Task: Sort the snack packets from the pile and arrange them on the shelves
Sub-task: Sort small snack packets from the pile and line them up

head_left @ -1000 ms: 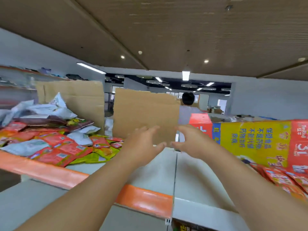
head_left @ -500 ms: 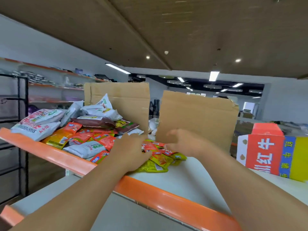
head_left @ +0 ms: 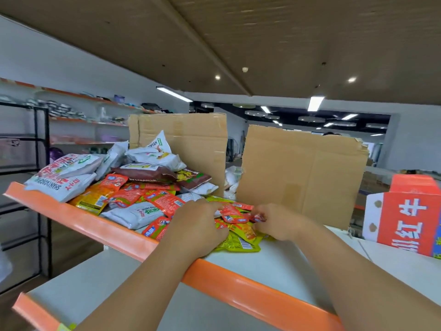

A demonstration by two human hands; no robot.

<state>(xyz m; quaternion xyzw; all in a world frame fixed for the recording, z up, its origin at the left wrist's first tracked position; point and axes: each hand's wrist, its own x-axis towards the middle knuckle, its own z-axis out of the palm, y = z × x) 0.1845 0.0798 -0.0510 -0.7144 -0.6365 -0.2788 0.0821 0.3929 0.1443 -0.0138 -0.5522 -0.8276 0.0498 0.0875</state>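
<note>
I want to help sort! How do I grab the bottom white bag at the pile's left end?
Pinch its front edge, coming from your side of the shelf. The bottom white bag lies flat at the orange shelf lip with its front edge free, while a second white bag rests on its back part.

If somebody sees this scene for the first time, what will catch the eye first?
First, the bright pile of snack packets heaped on the left of the orange-edged shelf. Next, the two hands at its near edge: the left hand rests among small red packets, the right hand pinches one. A red carton stands at the far right.
</note>
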